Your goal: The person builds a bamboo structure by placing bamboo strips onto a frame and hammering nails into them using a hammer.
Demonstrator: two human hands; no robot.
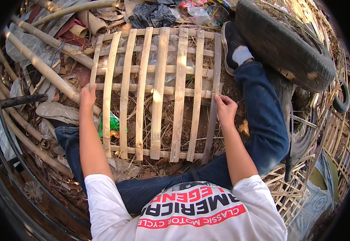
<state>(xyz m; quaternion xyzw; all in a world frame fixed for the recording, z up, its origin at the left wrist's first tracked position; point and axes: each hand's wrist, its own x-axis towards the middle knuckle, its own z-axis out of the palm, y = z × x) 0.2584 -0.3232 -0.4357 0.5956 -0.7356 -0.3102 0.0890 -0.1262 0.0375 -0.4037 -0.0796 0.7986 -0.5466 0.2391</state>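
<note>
Right hand [226, 109] pinching lattice [158, 94], tyre [281, 46], bamboo poles [49, 75]

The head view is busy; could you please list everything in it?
lattice: one, tan, centre
poles: several, tan, left
stick: one, black, left
large tyre: one, black, upper right
bag: one, black, top
plastic: several, whitish, upper left
wrapper: one, green, under lattice's left side
cloth: one, bluish, lower right
shirt: one, white, bottom
jeans: one, blue, around lattice
shoes: two, greyish left, black right
left hand: one, bare, holding lattice's left edge
right hand: one, bare, pinching lattice's right edge
</note>
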